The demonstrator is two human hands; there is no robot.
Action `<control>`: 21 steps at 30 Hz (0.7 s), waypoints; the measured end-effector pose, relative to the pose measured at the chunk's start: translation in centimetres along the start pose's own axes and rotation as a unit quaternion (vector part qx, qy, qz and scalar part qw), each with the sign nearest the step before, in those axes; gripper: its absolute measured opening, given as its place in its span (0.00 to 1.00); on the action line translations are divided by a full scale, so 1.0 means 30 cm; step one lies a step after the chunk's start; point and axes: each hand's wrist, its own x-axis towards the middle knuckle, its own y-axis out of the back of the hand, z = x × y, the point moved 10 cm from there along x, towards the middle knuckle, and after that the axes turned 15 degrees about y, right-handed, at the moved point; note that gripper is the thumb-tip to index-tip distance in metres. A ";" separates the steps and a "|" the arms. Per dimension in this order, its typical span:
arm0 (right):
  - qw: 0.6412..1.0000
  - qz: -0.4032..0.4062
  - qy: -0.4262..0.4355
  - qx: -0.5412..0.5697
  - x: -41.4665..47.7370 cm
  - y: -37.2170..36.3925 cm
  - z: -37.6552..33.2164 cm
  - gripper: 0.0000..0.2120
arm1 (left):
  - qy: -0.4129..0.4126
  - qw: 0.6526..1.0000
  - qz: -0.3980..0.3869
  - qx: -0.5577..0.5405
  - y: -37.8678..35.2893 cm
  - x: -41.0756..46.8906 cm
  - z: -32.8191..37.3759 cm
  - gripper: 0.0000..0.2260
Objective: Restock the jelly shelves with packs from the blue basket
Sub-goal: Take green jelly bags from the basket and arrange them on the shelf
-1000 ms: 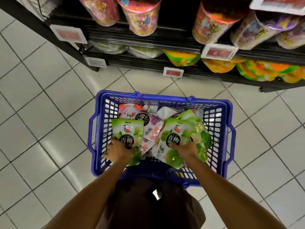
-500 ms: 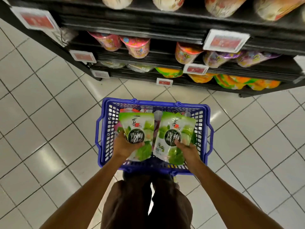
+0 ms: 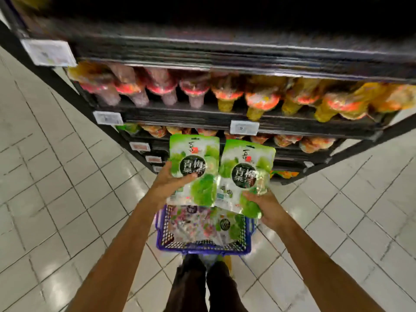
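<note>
- The left grip [image 3: 173,180] was a bare hand; its back and thumb showed plainly, and the other fingers were mostly hidden.
- The bare left forearm [image 3: 126,244] was uncovered from the wrist to the bottom edge of the view, long and lean, and widened toward the frame edge under the wide lens.
- The right grip [image 3: 269,207] was likewise a bare hand, with its back, knuckles and thumb in sight.
- The bare right forearm [image 3: 315,257] was uncovered along its whole visible length.
- The dark cloth trousers [image 3: 191,287] showed as two legs divided by a thin pale gap, with soft folds in the fabric.
- At the trouser ends the picture was too dark and blurred to tell hem from footwear.
</note>
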 end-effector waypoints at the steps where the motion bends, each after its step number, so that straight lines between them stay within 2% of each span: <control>1: 1.000 -0.003 0.023 -0.004 -0.021 -0.015 -0.091 0.15 | -0.021 1.000 -0.010 -0.003 -0.002 -0.054 0.071 0.40; 5: 0.993 -0.017 0.118 -0.013 -0.092 -0.066 -0.448 0.17 | -0.116 0.993 -0.030 -0.003 -0.010 -0.275 0.346 0.48; 7: 0.985 -0.030 0.168 -0.014 -0.133 -0.105 -0.619 0.18 | -0.174 0.984 -0.033 0.013 -0.006 -0.383 0.482 0.46; 12: 0.955 -0.068 0.289 -0.021 -0.235 -0.246 -1.014 0.27 | -0.302 0.951 -0.050 0.048 0.024 -0.657 0.798 0.40; 17: 0.912 -0.074 0.403 0.017 -0.348 -0.393 -1.336 0.20 | -0.413 0.908 -0.054 0.039 0.087 -0.919 1.085 0.38; 21: 0.872 -0.063 0.486 0.014 -0.462 -0.486 -1.559 0.20 | -0.488 0.871 -0.055 0.021 0.158 -1.100 1.286 0.37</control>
